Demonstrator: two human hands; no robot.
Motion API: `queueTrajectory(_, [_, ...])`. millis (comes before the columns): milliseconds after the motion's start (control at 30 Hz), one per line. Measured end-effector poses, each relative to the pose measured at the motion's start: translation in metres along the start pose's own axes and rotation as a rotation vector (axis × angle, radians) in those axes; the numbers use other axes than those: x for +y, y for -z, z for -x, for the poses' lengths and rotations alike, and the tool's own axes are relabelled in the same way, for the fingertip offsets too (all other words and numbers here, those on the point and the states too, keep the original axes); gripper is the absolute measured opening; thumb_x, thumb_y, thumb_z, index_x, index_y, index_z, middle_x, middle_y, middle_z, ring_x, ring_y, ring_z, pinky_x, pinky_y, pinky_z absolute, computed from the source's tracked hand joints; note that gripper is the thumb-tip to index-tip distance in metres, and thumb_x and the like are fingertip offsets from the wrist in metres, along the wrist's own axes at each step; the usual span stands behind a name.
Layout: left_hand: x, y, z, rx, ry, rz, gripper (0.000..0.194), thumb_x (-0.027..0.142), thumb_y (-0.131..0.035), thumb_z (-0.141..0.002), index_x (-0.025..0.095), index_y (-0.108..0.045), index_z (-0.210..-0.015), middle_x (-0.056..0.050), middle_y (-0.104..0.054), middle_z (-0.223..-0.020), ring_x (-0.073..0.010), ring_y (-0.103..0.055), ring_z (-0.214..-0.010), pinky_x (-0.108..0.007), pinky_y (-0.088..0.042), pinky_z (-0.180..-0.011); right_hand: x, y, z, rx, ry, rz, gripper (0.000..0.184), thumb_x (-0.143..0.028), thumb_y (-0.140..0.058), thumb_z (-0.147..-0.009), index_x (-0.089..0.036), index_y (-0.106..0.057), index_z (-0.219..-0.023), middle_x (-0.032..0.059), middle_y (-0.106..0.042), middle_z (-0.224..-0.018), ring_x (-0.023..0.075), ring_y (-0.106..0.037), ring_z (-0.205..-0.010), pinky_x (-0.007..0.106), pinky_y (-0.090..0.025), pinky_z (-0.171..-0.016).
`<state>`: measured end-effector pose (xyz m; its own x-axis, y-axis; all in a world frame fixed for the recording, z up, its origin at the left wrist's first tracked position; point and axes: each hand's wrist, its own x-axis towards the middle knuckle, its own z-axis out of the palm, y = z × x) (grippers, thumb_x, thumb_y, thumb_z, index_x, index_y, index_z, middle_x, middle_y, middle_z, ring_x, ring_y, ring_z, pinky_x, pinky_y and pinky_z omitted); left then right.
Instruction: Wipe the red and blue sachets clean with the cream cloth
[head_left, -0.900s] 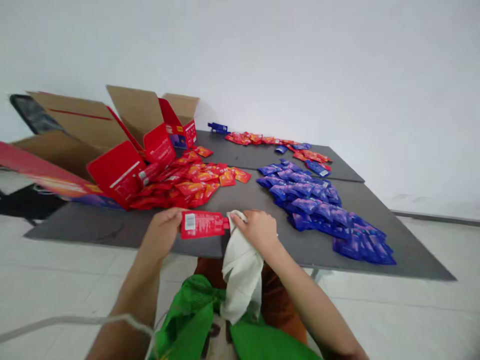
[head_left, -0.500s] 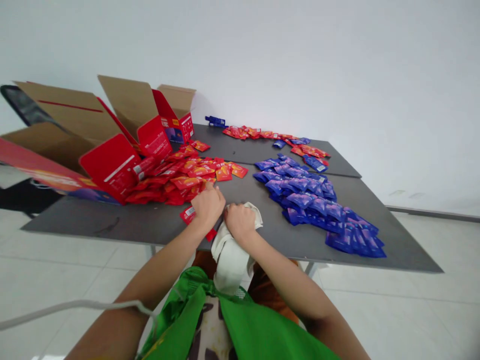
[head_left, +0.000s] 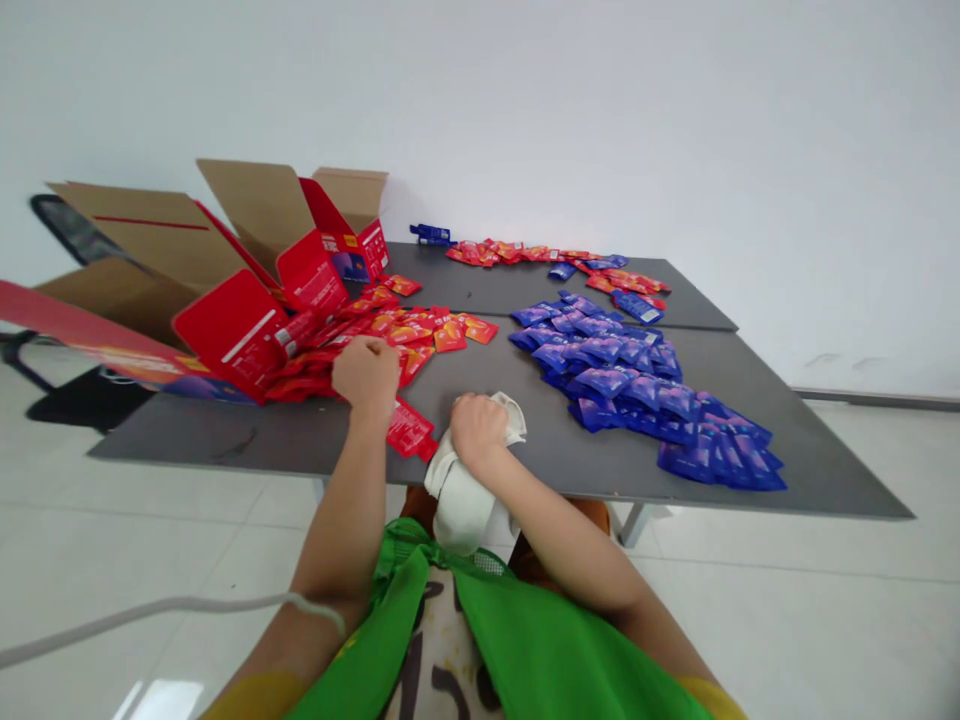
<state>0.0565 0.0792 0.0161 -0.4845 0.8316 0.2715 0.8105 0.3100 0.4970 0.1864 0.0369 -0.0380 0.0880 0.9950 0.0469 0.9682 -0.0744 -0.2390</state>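
Observation:
My left hand point(head_left: 366, 377) is curled closed over the near edge of a pile of red and orange packets point(head_left: 405, 328); its fingertips are hidden, so I cannot make out what is in it. My right hand point(head_left: 478, 430) is closed on a white cloth point(head_left: 463, 512), bunched at the table's front edge and hanging down toward my lap. Between the two hands a single red packet point(head_left: 410, 428) lies with its printed back up, one end beside the cloth. To the right, blue-purple packets point(head_left: 615, 375) lie in overlapping rows.
Open red cardboard boxes point(head_left: 232, 335) with raised flaps stand along the left of the dark grey table point(head_left: 540, 462). A line of red and blue packets point(head_left: 517, 252) runs along the back. A white cable point(head_left: 187, 604) crosses the lower left by my arm.
My left hand has moved left and away from the cloth, onto the red pile. More of the single red packet now shows. My right hand stays on the cloth.

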Motion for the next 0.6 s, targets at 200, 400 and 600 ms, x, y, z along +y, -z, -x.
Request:
queueTrajectory(200, [0.001,0.024,0.004,0.086,0.063,0.017,0.041,0.036,-0.040,-0.085,0.014,-0.068,-0.105,-0.019,-0.067,-0.097,-0.0351,-0.062,-0.093,-0.045,-0.045,-0.070,0.004,-0.002,0.000,0.046,-0.023,0.031,0.026,-0.021,-0.048,-0.092,-0.011,-0.071,-0.087,0.0158,-0.070,-0.080,0.0239,-0.069,-0.077,0.029,-0.052,-0.065])
queueTrajectory(400, [-0.006,0.032,0.022,-0.135,0.065,-0.221,0.044,0.038,-0.037,-0.085,0.010,-0.069,-0.098,-0.020,-0.068,-0.091,-0.0354,-0.064,-0.089,-0.043,-0.048,-0.070,0.008,-0.004,0.003,0.060,-0.017,0.006,0.024,-0.031,-0.055,-0.090,-0.012,-0.070,-0.091,0.0164,-0.069,-0.085,0.0249,-0.069,-0.080,0.030,-0.050,-0.068])
queueTrajectory(600, [-0.026,0.007,0.067,-0.285,-0.166,-0.341,0.065,0.044,-0.040,-0.087,0.001,-0.040,-0.136,-0.025,-0.060,-0.116,-0.0344,-0.057,-0.106,-0.040,-0.047,-0.080,0.014,0.000,0.001,0.080,-0.064,-0.021,0.028,-0.037,-0.053,-0.089,-0.016,-0.071,-0.086,0.0140,-0.070,-0.082,0.0250,-0.069,-0.077,0.031,-0.049,-0.067])
